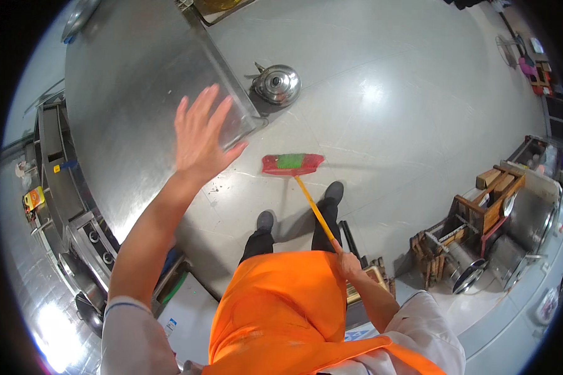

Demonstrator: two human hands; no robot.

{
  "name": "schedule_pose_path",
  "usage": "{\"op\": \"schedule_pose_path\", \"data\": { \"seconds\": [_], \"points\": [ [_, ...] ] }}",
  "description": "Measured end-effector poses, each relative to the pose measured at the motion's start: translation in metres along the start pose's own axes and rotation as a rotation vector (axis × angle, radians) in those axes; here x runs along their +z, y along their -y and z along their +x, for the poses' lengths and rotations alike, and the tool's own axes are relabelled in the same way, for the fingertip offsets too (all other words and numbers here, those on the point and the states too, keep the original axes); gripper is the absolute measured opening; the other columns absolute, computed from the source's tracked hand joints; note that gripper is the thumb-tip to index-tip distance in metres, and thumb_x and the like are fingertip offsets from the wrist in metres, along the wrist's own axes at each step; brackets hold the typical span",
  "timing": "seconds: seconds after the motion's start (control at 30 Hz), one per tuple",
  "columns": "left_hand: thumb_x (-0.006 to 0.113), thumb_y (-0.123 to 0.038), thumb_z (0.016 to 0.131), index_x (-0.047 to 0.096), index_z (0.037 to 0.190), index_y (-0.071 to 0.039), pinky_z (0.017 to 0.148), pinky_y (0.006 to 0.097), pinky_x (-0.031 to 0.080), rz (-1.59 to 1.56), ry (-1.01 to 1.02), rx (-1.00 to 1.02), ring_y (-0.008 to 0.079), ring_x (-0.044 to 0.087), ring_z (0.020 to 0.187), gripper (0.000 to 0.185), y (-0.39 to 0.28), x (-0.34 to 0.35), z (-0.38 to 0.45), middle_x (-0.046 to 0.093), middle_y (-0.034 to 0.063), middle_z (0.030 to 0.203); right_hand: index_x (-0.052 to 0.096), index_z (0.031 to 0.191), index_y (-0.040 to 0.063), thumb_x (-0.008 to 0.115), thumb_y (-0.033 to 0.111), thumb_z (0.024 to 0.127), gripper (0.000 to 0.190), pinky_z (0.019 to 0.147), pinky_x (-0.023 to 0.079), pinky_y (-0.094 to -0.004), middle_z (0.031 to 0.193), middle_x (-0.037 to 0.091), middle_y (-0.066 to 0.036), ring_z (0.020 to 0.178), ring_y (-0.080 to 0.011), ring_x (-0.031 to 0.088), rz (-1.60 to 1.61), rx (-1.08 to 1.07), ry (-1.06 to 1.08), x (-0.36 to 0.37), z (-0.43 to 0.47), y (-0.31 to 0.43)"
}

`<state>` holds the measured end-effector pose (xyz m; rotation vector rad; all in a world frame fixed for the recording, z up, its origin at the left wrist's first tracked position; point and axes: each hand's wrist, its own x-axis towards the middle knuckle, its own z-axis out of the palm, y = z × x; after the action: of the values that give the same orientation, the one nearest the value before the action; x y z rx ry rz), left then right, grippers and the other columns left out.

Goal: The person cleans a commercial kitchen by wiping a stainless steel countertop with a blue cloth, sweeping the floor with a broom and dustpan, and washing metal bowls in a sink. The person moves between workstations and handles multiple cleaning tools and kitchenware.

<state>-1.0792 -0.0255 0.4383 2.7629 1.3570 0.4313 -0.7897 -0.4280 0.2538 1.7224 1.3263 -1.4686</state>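
My left hand (201,133) is raised over the stainless steel table (136,84), its fingers spread and nothing in it. Down by my right hip, my right hand (348,262) grips the yellow handle of a broom (313,206). The broom's red head with green bristles (290,162) is over the floor in front of my feet. A steel kettle (277,85) with a lid stands on the floor beside the table's corner. Some small dark crumbs (216,187) lie on the floor left of the broom head. I wear an orange apron (277,300).
At the right, wooden stools (490,199) and metal pots (467,272) stand crowded together. A stove (96,243) and dark pans (82,281) are at the left. A white chest or cabinet (190,304) is close by my left side. My two shoes are on the tiled floor.
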Motion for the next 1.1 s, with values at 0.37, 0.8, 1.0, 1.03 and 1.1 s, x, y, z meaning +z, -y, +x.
{"op": "schedule_pose_path", "data": {
  "seconds": [0.37,0.8,1.0,1.03,1.1],
  "points": [
    [0.085,-0.032,0.061,0.035,0.141,-0.013,0.114,0.0517,0.015,-0.050,0.014,0.085,0.0296,0.028,0.138,0.096,0.037,-0.050,-0.090,0.031,0.0128,0.149,0.036,0.145,0.017,0.047,0.024,0.097,0.049,0.068,0.047,-0.0405,0.086,0.064,-0.023,0.076,-0.0331,0.061,0.645,0.073,-0.699,0.056,-0.060,0.020],
    [0.088,-0.035,0.053,0.030,0.143,-0.012,0.112,0.0557,0.021,0.105,0.140,0.141,0.0359,0.028,0.137,0.110,0.084,-0.061,-0.163,0.027,0.0181,0.149,0.020,0.149,0.016,0.043,0.021,0.096,0.058,0.077,0.049,-0.0499,0.101,0.062,-0.029,0.089,-0.0428,0.062,0.882,0.412,-0.583,0.115,0.066,0.055],
    [0.087,-0.035,0.055,0.028,0.144,-0.012,0.113,0.0545,0.019,0.105,0.154,0.133,0.0350,0.026,0.138,0.109,0.086,-0.060,-0.164,0.025,0.0173,0.151,0.021,0.149,0.023,0.045,0.027,0.096,0.058,0.073,0.048,-0.0520,0.090,0.062,-0.031,0.082,-0.0463,0.062,0.660,0.311,-0.300,0.163,-0.005,0.108],
    [0.086,-0.035,0.056,0.027,0.144,-0.013,0.113,0.0539,0.018,0.108,0.154,0.134,0.0346,0.026,0.139,0.108,0.086,-0.059,-0.164,0.025,0.0167,0.151,0.022,0.149,0.022,0.046,0.027,0.096,0.058,0.072,0.047,-0.0520,0.089,0.062,-0.031,0.081,-0.0462,0.061,0.660,0.256,-0.302,0.165,-0.018,0.109],
    [0.085,-0.035,0.057,0.027,0.144,-0.012,0.113,0.0535,0.017,0.105,0.150,0.135,0.0340,0.025,0.139,0.107,0.086,-0.059,-0.164,0.025,0.0165,0.151,0.024,0.148,0.022,0.046,0.027,0.095,0.058,0.070,0.047,-0.0520,0.086,0.062,-0.030,0.079,-0.0459,0.061,0.686,0.173,-0.275,0.173,-0.045,0.108]
  ]
}}
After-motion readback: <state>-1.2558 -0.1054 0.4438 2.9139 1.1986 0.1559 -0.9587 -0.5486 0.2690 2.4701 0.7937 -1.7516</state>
